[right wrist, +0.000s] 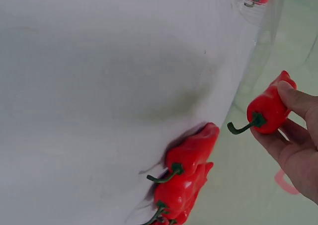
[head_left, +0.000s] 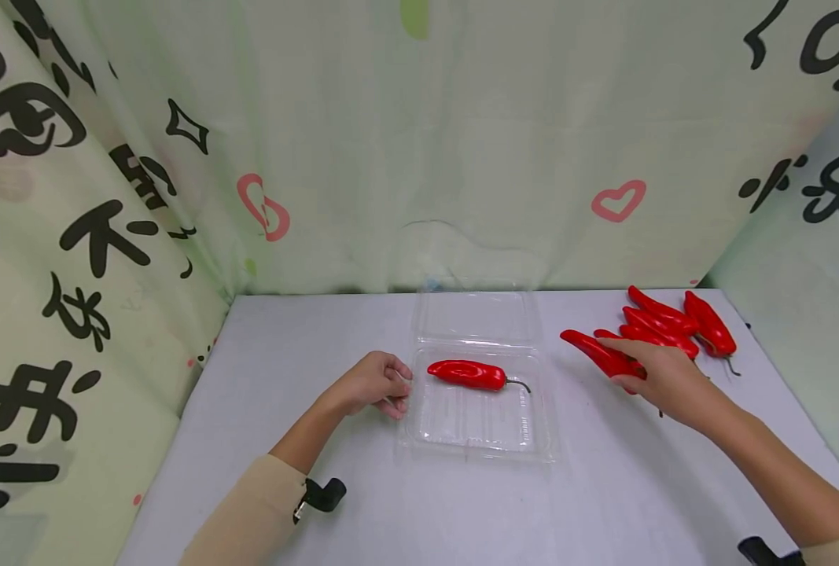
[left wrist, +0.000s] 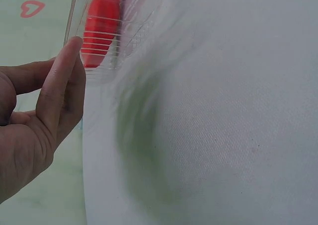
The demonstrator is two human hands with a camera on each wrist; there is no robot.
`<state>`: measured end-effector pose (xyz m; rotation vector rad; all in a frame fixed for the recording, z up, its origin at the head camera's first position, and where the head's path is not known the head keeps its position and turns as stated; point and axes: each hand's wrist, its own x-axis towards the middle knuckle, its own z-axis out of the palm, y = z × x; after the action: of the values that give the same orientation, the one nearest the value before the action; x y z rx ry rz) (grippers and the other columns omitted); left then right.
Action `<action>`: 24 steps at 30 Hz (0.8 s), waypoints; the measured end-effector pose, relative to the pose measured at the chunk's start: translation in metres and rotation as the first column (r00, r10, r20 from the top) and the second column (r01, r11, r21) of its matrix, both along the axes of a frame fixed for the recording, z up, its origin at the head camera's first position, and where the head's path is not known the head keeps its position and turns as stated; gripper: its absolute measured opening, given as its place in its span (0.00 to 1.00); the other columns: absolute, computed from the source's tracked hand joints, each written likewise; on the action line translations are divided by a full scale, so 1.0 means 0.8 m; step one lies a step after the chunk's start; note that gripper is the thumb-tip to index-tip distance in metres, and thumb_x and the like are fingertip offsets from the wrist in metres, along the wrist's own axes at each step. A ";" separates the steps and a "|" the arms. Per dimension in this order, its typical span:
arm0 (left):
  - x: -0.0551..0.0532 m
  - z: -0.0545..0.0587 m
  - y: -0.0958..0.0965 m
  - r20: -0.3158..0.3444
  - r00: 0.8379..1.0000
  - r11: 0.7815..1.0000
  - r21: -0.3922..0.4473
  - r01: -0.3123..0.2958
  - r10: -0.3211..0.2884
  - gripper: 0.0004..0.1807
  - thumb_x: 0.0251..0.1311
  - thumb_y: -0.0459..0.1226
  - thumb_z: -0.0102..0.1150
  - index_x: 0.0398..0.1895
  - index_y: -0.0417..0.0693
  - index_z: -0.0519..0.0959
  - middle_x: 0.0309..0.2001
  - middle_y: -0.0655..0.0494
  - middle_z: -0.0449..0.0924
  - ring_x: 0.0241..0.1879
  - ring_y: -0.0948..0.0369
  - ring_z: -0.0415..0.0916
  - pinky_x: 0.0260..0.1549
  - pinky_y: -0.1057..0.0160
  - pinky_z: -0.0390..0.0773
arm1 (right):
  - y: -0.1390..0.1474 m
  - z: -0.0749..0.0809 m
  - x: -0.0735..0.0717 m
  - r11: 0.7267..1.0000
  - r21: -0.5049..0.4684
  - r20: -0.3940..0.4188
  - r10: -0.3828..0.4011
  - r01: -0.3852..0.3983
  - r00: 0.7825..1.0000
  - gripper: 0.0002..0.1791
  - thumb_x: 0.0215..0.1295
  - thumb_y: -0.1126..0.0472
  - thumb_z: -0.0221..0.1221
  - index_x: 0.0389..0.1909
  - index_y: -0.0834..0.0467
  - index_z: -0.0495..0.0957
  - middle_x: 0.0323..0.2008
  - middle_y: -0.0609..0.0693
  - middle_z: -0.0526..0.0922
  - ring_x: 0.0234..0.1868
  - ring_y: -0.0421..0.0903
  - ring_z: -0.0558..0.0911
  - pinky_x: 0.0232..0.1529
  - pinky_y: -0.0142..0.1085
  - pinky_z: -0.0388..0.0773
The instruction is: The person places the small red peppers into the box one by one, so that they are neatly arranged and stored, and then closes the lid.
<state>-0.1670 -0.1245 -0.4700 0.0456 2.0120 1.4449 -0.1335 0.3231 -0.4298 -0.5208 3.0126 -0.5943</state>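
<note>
A clear plastic clamshell box [head_left: 476,452] lies on the table with its lid folded back. In its base lies one red pepper [head_left: 467,375] with a dark stem pointing right. My left hand [head_left: 378,385] holds the box's left rim between bent fingers; the left wrist view shows a fingertip [left wrist: 74,43] at the box's edge. My right hand [head_left: 663,377] grips another red pepper [right wrist: 268,108] between thumb and fingers, raised off the table, its green stem hanging free. Behind and beside that hand, several red peppers [head_left: 656,322] lie in a cluster.
The white-covered table [head_left: 306,330] backs onto a pale green curtain [head_left: 362,157] with printed characters and hearts, which also runs along both sides. The box stands between my hands, and the pepper cluster sits near the table's far right corner.
</note>
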 end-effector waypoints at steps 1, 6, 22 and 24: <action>0.000 0.000 0.000 0.000 1.000 1.000 -0.002 0.000 0.000 0.12 0.68 0.25 0.61 0.52 0.30 0.75 0.34 0.38 0.82 0.22 0.60 0.81 0.25 0.62 0.88 | -0.003 0.002 -0.002 1.000 -0.003 0.014 -0.001 0.001 1.000 0.43 0.50 0.63 0.79 0.69 0.59 0.74 0.57 0.67 0.81 0.53 0.62 0.79 0.33 0.41 0.89; -0.001 0.000 -0.001 0.001 1.000 1.000 0.001 0.004 -0.004 0.11 0.67 0.25 0.60 0.51 0.30 0.75 0.34 0.38 0.82 0.22 0.60 0.81 0.25 0.62 0.88 | -0.016 0.010 -0.008 1.000 -0.013 0.059 -0.001 0.002 0.998 0.42 0.52 0.60 0.79 0.69 0.57 0.74 0.53 0.63 0.83 0.49 0.58 0.80 0.33 0.42 0.89; 0.000 -0.001 0.000 -0.021 1.000 1.000 -0.021 0.010 -0.011 0.12 0.68 0.26 0.61 0.51 0.31 0.75 0.31 0.42 0.82 0.22 0.59 0.82 0.25 0.63 0.88 | -0.061 0.028 -0.026 0.984 -0.137 0.142 0.132 -0.113 0.981 0.36 0.58 0.60 0.75 0.69 0.54 0.76 0.52 0.55 0.85 0.47 0.50 0.84 0.36 0.37 0.89; 0.000 0.000 0.000 -0.022 1.000 1.000 -0.024 0.010 -0.011 0.12 0.68 0.26 0.61 0.51 0.31 0.75 0.30 0.43 0.82 0.22 0.59 0.82 0.25 0.63 0.88 | -0.067 0.029 -0.028 0.983 -0.140 0.155 0.139 -0.117 0.978 0.36 0.58 0.59 0.75 0.69 0.54 0.76 0.53 0.55 0.85 0.48 0.51 0.84 0.38 0.39 0.90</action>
<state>-0.1669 -0.1242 -0.4704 0.0622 2.0436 1.4194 -0.1557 0.2692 -0.4067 -0.6332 2.7748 -0.7864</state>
